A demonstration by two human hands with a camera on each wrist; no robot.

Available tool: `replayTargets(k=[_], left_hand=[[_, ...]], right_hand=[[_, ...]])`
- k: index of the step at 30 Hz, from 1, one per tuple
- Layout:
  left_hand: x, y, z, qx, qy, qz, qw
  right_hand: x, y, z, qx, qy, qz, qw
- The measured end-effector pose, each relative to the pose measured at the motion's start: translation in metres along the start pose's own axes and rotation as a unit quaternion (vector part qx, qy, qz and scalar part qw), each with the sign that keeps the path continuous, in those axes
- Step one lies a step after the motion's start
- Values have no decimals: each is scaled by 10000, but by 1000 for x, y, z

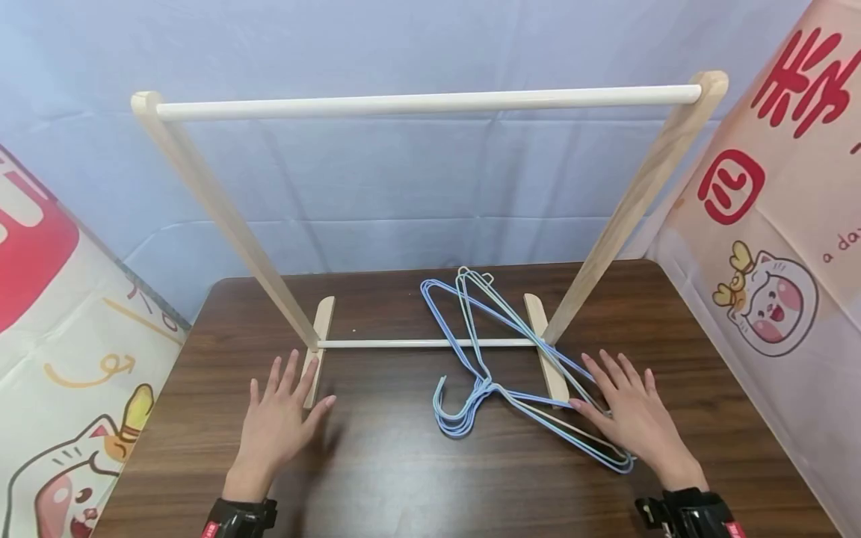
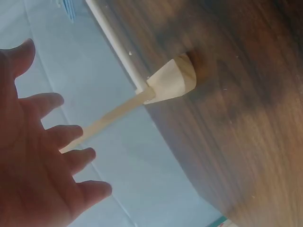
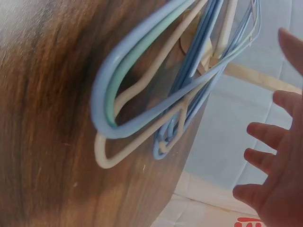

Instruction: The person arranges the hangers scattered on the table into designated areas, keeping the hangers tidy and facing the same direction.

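Note:
A tangled pile of blue, green and beige hangers lies on the table at the right foot of a wooden rack. My right hand is spread with straight fingers above the right ends of the hangers; the right wrist view shows it apart from the hangers. Palm down and fingers spread, my left hand hovers near the rack's left foot and holds nothing. The left wrist view has that hand apart from the wooden foot.
The brown table carries the rack, whose low white crossbar runs between the feet. A pale blue cloth hangs behind. Printed cloths stand at the left and right.

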State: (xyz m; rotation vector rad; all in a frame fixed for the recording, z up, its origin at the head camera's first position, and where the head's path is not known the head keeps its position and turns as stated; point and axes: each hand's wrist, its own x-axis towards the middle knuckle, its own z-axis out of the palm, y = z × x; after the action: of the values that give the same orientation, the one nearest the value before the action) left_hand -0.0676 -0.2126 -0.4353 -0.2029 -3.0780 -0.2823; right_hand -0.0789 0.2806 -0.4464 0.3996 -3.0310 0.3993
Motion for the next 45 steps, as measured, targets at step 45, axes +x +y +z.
replayTargets(k=[45], left_hand=[[84,-32,-134,-2146,119,-234,9764]], right_hand=[[8,-38,-17,6,947,-967,9908]])
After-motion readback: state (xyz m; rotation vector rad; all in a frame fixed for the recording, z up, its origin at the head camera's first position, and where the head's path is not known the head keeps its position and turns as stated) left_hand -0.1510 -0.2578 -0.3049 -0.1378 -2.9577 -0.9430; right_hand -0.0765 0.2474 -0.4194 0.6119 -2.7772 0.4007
